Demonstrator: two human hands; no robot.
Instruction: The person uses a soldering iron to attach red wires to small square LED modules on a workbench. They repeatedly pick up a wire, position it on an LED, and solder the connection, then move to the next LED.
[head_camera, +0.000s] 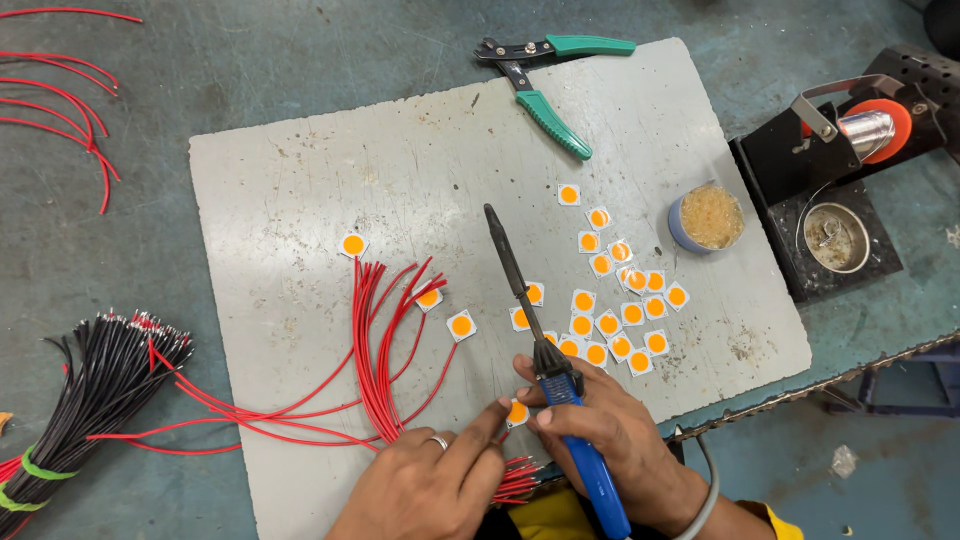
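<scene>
Right hand (600, 425) grips blue-handled soldering iron (540, 340); left hand (430, 490) pinches small square orange-centred chip (517, 412) near board's front edge; hot tip may burn fingertips (497, 408).

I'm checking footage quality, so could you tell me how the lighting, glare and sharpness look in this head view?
Head view: even, soft light with faint shadows under the soldering iron and right hand; a bright glare spot on the metal holder at right; the red wires and centre stay sharp; edges bow slightly.
</scene>
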